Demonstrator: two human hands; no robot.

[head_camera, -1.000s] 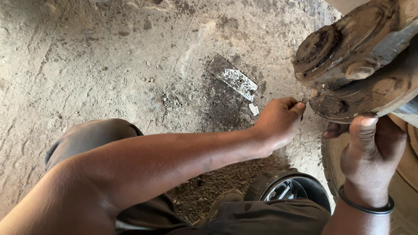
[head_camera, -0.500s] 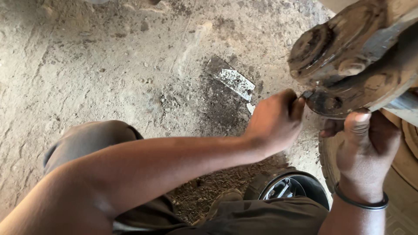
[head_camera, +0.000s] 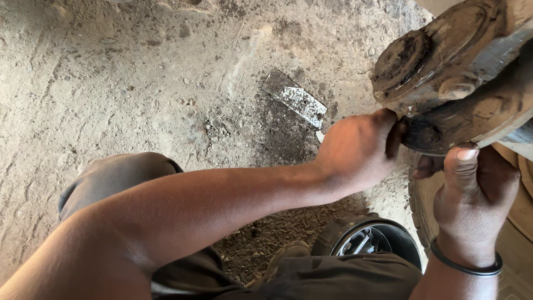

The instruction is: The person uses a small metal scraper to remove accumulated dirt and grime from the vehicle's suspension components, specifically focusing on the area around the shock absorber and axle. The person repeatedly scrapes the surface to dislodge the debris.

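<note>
Head view. No container shows contents; a dark round rimmed object (head_camera: 369, 244) sits low by the knee, its inside unclear. The rusty, mud-caked wheel hub assembly (head_camera: 444, 72) hangs at upper right. Left hand (head_camera: 358, 150) is curled, fingertips pressed against the hub's lower edge; whether they pinch anything, cannot tell. Right hand (head_camera: 472, 200) grips up under the hub, thumb pressed on its underside, a dark bangle (head_camera: 463, 266) at the wrist. Dirt ground (head_camera: 139, 83) around; a flat metal scrap (head_camera: 300, 103) lies in a dark stain just beyond the left hand.
</note>
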